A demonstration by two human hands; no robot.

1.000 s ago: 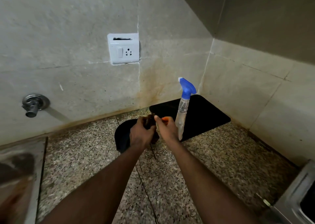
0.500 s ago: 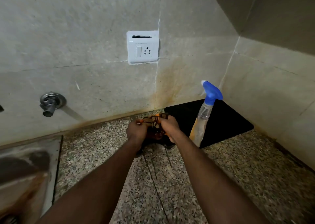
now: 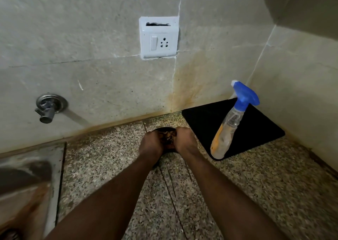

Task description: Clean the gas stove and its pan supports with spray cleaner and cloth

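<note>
Two hands meet on the counter (image 3: 237,194) just left of the spray bottle (image 3: 230,124). The left hand (image 3: 150,145) and right hand (image 3: 185,142) are both closed on a dark bunched cloth (image 3: 167,137), wringing or folding it. It looks soft and light, best taken by a gathered edge. The bottle, standing on a black mat (image 3: 204,119), is likely light plastic, gripped at the neck. Fingers hide most of the cloth; no stove shows.
</note>
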